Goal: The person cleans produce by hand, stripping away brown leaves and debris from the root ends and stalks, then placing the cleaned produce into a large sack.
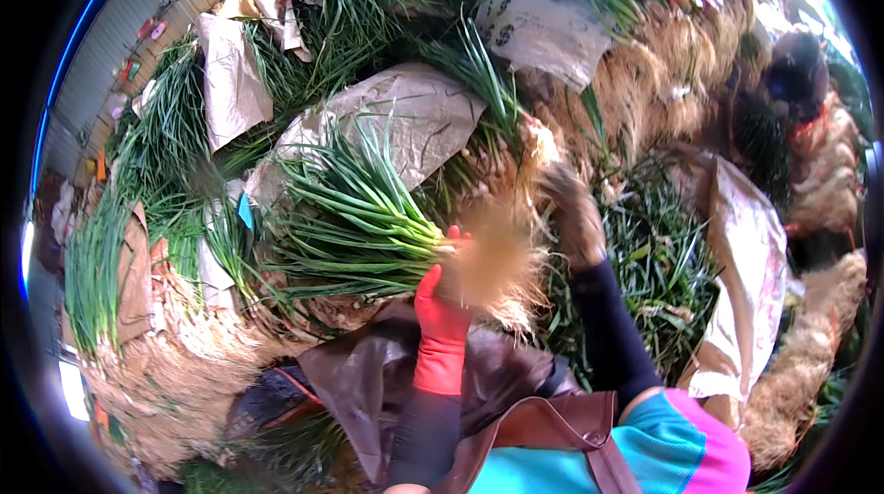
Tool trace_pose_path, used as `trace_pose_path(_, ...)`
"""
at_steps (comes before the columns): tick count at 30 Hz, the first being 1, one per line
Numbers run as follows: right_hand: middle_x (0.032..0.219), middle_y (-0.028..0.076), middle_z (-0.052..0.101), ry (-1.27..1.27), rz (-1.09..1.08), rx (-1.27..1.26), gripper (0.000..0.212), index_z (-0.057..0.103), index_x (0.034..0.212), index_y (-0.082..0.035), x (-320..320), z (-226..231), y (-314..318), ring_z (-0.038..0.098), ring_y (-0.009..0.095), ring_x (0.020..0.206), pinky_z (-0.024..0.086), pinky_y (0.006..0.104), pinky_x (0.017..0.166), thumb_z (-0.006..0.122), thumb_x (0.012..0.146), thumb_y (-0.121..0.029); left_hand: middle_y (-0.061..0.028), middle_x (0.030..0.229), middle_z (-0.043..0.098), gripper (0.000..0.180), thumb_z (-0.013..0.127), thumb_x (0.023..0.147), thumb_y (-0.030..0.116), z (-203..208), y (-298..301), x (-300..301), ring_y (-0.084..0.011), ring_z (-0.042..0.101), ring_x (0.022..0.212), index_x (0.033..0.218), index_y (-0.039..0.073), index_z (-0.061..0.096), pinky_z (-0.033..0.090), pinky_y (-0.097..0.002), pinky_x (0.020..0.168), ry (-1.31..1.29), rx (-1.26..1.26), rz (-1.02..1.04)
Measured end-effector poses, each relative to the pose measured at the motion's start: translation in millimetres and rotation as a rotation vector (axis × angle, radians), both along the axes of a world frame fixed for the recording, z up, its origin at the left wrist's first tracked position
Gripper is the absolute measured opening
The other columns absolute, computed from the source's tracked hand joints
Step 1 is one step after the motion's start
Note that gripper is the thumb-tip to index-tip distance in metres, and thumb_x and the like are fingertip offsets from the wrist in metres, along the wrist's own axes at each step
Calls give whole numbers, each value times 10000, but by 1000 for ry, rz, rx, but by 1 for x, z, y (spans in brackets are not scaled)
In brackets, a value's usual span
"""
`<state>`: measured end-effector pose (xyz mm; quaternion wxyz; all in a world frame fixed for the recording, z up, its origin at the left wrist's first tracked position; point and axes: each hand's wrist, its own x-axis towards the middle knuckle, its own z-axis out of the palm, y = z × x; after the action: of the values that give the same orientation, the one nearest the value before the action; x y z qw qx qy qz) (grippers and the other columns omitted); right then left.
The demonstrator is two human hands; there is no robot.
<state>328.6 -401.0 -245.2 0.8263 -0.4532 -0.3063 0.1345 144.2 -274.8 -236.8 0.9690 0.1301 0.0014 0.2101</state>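
My left hand [440,314], in a red glove, is closed around a bunch of green onions [368,236]. Their leaves fan out to the left, and their pale roots [516,296] hang at the right. A brown blur covers part of the root end. My right hand [573,213], in a dark, soiled-looking glove, is up to the right of the bunch, smeared by motion. Its fingers are near the root ends of other green onions [537,139] lying behind. Whether it grips any of them is not clear.
Pale woven sacks [405,112] lie over heaps of green onions [166,116]. Rooty bundles are stacked at the left [184,383] and far right. Loose dark green leaves [658,282] pile beside my right arm. A brown apron [368,379] covers my lap. Another person [796,70] is at the upper right.
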Motion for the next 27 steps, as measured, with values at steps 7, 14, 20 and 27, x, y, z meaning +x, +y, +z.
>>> trace_pose_path(7, 1407, 135, 365, 61, -676, 13, 616, 306, 1386, -32, -61, 4, -18, 341, 231, 1299, 200, 418, 1077, 314, 946, -464, -106, 1349, 435, 513, 495, 835, 62, 1, -14, 44, -167, 483, 1066, 1335, 34, 386, 382, -308, 915, -194, -314, -180)
trace_pose_path(14, 1402, 133, 370, 30, -694, 213, 568, 318, 1378, -21, -65, 24, 8, 316, 242, 1316, 170, 383, 1112, 372, 955, -397, -88, 1249, 523, 490, 524, 809, -12, -3, -5, 39, -66, 551, 842, 1289, 22, 430, 463, -163, 677, -115, -313, -108)
trace_pose_path(20, 1407, 167, 361, -540, -596, -278, 513, 299, 1390, -8, -80, 27, 16, 339, 248, 1305, 233, 355, 1078, 396, 967, -281, -117, 1235, 522, 516, 537, 824, 114, -36, -1, 47, -202, 536, 1066, 1316, 28, 408, 442, -271, 884, -54, -91, -75)
trace_pose_path(27, 1372, 188, 396, -532, -24, -447, 540, 405, 1336, -38, -49, 5, 55, 348, 317, 1299, 251, 398, 1077, 590, 851, -186, -28, 1063, 552, 366, 505, 901, 162, -61, -12, 60, -97, 531, 830, 1242, 43, 452, 429, -231, 803, 67, 133, 198)
